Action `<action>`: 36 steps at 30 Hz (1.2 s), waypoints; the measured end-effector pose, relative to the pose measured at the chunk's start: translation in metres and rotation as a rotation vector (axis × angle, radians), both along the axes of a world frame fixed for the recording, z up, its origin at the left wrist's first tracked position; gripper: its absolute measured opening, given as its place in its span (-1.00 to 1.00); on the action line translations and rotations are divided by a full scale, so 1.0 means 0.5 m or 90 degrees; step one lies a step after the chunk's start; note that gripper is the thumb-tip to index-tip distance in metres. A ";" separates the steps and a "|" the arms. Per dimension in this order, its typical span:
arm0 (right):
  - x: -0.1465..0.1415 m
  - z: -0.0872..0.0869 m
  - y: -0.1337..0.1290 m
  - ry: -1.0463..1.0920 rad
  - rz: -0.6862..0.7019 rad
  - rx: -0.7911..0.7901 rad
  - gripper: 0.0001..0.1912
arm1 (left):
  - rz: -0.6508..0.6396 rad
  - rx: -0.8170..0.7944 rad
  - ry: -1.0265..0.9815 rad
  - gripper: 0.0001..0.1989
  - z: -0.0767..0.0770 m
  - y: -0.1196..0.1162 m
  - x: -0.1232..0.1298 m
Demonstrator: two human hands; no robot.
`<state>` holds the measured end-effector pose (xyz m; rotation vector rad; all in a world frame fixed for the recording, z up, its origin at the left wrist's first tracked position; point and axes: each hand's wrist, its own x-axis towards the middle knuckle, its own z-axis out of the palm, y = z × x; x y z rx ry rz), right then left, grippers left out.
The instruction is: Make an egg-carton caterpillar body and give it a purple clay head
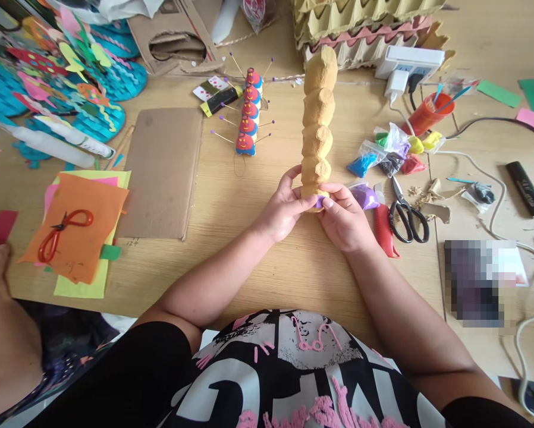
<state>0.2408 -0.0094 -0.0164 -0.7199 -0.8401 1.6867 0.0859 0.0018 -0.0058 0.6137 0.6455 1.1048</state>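
The single view comes from a camera worn on the person's head, looking forward and steeply down onto the desk (pixel 231 208). The shirt (pixel 231 392) is nearest, along the bottom edge. Both forearms (pixel 225 273) reach away from the camera, with the left hand (pixel 282 208) and right hand (pixel 345 217) near mid-frame; the egg trays (pixel 369 27), at the top, lie farther off.
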 end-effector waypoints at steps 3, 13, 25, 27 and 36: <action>-0.002 -0.002 0.000 0.013 0.001 -0.002 -0.70 | 0.004 -0.015 -0.019 -0.06 0.003 0.000 0.000; -0.003 -0.007 0.001 -0.005 -0.005 0.002 -0.70 | -0.007 -0.052 -0.047 -0.19 0.002 0.003 -0.005; 0.004 -0.009 0.002 0.014 -0.018 -0.024 -0.69 | -0.008 -0.109 -0.059 -0.21 0.008 0.003 -0.006; 0.004 -0.008 0.001 0.008 -0.004 -0.019 -0.68 | 0.000 -0.110 -0.071 -0.24 0.005 0.003 -0.007; -0.001 -0.007 0.000 -0.036 0.000 -0.001 -0.55 | 0.008 -0.133 -0.102 -0.37 0.001 0.003 -0.006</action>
